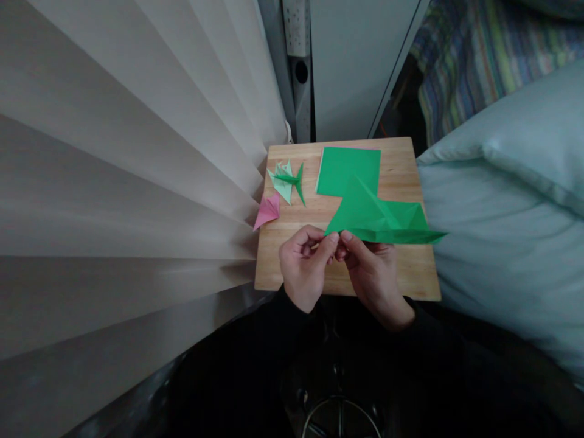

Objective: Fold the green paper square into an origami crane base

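A creased sheet of green origami paper (387, 220), partly folded, is held up in front of me above a small wooden table (292, 255). My left hand (306, 261) pinches its left corner between thumb and fingers. Close beside it, my right hand (371, 274) grips the lower edge, thumb on top and fingers underneath, partly hidden by the paper. The thumbs nearly meet at that corner. From there the paper stretches to the right in a long point, with a triangular flap standing up at the back.
Behind the held paper lies a stack of green square sheets (349, 170). Folded light green and dark green paper pieces (286, 179) and a pink one (267, 210) sit at the table's left. A pleated curtain (137, 182) borders the left side, pale bedding (506, 182) the right.
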